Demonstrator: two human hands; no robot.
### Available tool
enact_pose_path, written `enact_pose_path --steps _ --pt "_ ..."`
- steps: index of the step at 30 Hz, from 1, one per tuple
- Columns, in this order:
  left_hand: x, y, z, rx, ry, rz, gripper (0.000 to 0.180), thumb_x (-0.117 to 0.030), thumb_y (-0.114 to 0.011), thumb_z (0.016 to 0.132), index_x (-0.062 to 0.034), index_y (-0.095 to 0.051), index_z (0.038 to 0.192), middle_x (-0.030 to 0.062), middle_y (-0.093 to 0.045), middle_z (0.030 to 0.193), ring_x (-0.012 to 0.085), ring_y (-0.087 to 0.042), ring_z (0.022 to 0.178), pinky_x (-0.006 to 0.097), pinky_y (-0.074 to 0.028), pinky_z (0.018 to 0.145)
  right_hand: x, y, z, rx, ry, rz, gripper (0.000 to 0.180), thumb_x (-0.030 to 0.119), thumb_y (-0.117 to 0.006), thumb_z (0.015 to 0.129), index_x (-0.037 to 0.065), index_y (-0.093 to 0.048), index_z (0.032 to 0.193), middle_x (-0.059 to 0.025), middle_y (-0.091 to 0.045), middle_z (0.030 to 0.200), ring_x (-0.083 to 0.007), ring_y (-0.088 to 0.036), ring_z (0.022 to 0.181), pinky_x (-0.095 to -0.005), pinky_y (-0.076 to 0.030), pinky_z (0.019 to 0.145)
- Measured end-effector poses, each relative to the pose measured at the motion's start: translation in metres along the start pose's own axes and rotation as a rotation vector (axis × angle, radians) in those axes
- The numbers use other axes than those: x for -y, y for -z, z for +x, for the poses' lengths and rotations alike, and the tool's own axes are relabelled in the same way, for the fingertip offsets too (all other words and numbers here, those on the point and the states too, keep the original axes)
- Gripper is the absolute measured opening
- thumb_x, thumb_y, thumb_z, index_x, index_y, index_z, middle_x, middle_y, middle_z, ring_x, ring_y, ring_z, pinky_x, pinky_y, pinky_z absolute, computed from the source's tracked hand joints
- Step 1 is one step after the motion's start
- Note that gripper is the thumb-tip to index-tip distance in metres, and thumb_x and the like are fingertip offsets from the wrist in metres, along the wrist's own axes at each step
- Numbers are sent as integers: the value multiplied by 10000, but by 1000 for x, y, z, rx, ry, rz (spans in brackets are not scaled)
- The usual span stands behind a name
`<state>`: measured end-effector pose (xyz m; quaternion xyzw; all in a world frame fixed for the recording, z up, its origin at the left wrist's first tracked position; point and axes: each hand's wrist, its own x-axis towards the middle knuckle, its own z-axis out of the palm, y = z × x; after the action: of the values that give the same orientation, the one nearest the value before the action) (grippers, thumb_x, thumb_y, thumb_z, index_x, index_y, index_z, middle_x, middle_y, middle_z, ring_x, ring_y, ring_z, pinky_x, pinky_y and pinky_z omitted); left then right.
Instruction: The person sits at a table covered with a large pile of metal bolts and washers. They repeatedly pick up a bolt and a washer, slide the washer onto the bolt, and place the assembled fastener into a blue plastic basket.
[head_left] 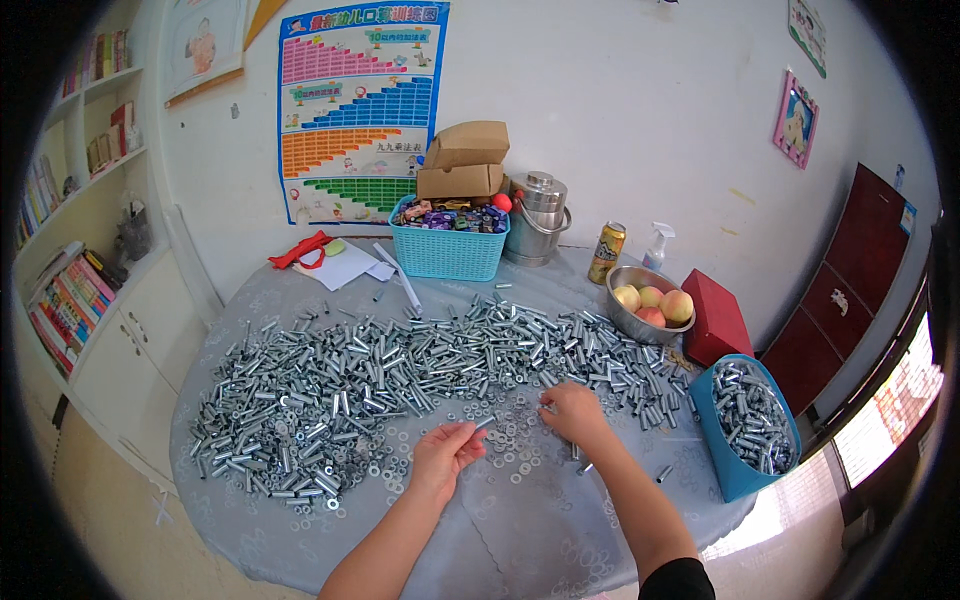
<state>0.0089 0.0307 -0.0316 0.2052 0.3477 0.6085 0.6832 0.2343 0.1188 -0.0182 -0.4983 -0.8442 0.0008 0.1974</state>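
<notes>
My left hand [447,458] is at the near side of the heap, with thumb and forefinger closed on a short silver bolt [486,422]. To its right, my right hand [573,410] reaches down to the pile's near edge. Its fingertips are pinched together, and whatever is between them is too small to make out. The wide heap of silver metal bolts and sleeves [350,365] spreads across the table beyond both hands. Flat washers [515,455] lie scattered on the cloth between and around the hands. A single loose sleeve [664,474] lies right of my right forearm.
A blue bin [722,450] full of metal pieces stands at the right edge. Behind the heap are a turquoise basket [450,255] of toy cars, a steel pot [538,220], a can [606,252], a spray bottle [657,247], a fruit bowl [640,328] and a red box [715,318].
</notes>
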Motion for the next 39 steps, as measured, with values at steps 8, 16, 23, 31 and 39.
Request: enact_pose_path --steps 8,16,23,31,39 --pt "2 -4 -1 2 59 93 120 -101 -612 816 -3 -582 879 148 -636 863 145 -606 662 279 -530 644 54 22 -23 -57 -182 945 190 46 -654 754 47 -650 945 -28 -618 935 -102 -544 798 -223 -442 716" --pt "6 -4 -1 0 100 91 112 -105 -605 822 -7 -566 862 154 -636 857 153 -616 648 274 -536 625 58 17 -31 -64 -64 1009 199 30 -644 768 40 -644 966 -51 -607 982 -107 -548 815 -234 -446 733" --pt "6 -2 -1 14 18 201 134 -114 -614 819 5 -567 857 156 -638 831 158 -615 631 264 -537 601 61 23 -34 -3 -76 885 191 53 -639 774 30 -619 963 -67 -610 946 -148 -566 815 -268 -455 717" --pt "2 -8 -5 -1 -16 207 135 -101 -612 819 18 -564 861 139 -627 781 168 -611 627 288 -537 582 62 15 -33 -209 147 722 110 53 -626 774 19 -610 878 -66 -611 877 -143 -571 769 -271 -458 696" --pt "5 -15 -8 75 -35 205 121 -105 -586 838 10 -560 865 133 -625 788 171 -612 643 290 -539 593 57 16 -39 83 -357 753 347 253 -470 915 -20 -625 767 -57 -599 689 -120 -564 668 -261 -452 644"
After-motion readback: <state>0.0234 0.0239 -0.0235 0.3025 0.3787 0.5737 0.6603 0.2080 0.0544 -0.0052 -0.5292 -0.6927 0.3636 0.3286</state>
